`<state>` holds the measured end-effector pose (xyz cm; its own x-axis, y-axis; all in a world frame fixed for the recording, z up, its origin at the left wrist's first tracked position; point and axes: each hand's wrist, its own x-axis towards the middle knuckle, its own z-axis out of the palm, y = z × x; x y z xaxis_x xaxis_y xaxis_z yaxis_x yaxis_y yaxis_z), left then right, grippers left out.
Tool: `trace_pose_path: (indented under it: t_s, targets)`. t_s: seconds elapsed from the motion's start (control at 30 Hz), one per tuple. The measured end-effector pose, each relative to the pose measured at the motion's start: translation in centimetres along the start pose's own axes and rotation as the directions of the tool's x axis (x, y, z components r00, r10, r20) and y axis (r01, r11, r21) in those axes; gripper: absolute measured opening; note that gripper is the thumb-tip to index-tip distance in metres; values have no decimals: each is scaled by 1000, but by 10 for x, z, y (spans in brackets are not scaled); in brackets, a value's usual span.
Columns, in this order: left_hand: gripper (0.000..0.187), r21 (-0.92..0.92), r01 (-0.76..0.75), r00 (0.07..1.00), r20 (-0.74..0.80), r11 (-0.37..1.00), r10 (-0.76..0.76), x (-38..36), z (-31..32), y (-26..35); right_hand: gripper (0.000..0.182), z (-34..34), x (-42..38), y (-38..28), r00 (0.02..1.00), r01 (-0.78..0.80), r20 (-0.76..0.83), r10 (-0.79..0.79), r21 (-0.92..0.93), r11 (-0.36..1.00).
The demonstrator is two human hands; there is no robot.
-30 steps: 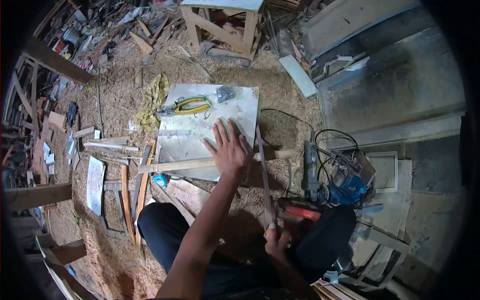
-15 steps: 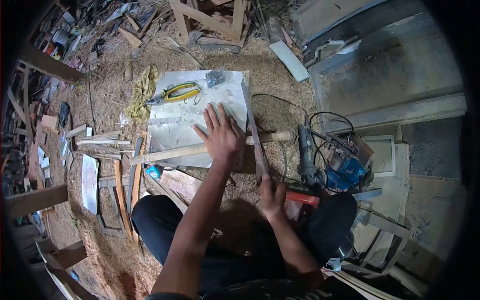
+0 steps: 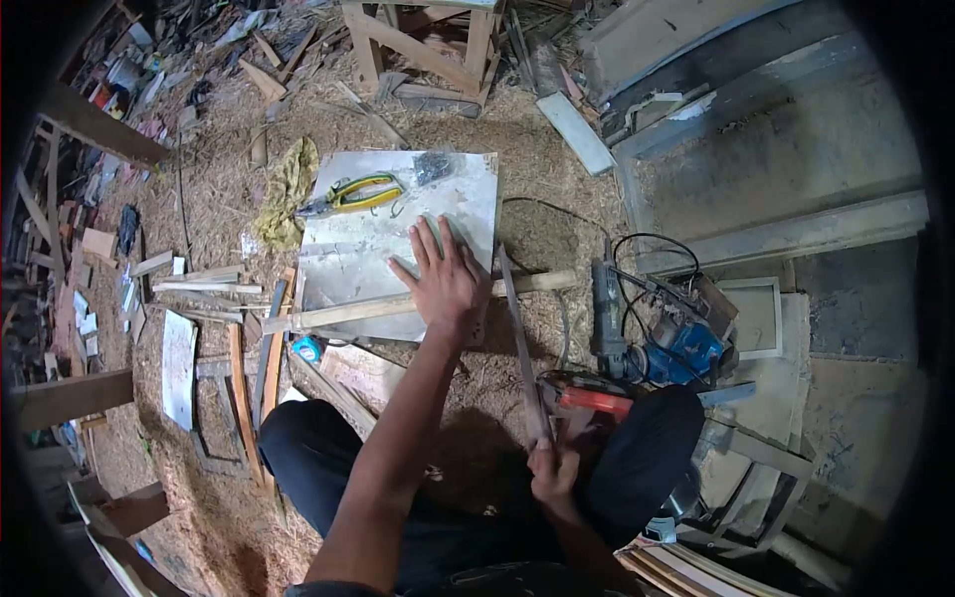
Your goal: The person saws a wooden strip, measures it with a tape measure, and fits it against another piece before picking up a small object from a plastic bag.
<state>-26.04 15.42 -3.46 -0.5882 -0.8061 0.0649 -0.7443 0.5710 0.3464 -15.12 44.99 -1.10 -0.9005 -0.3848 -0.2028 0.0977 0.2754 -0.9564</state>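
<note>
My left hand lies flat with its fingers spread on a pale, stained board, and its heel presses on a wooden strip laid across the board. The strip's right end sticks out past the board's edge. My right hand is closed around the near end of a handsaw; its handle is mostly hidden by the fingers. The long narrow blade, seen nearly edge-on, crosses the strip just right of my left hand. Yellow-handled pliers and a small clear packet rest on the board.
A red power tool sits by my right knee, with a blue power tool and a grey grinder beyond, cords trailing. Left are a blue tape measure, wood strips and a yellow cloth. Shavings cover the floor.
My right hand has pulled the handsaw back toward my body, so its far tip is now much closer to the strip. My left hand stays on the strip and board.
</note>
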Motion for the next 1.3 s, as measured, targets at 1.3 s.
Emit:
trace_pose_path:
  t_s: [1.3]
  targets:
    - [58, -243, -196, 977, -131, 950, 168, -10, -15, -74, 44, 98, 111, -34, 970, 238, -61, -237, 16, 971]
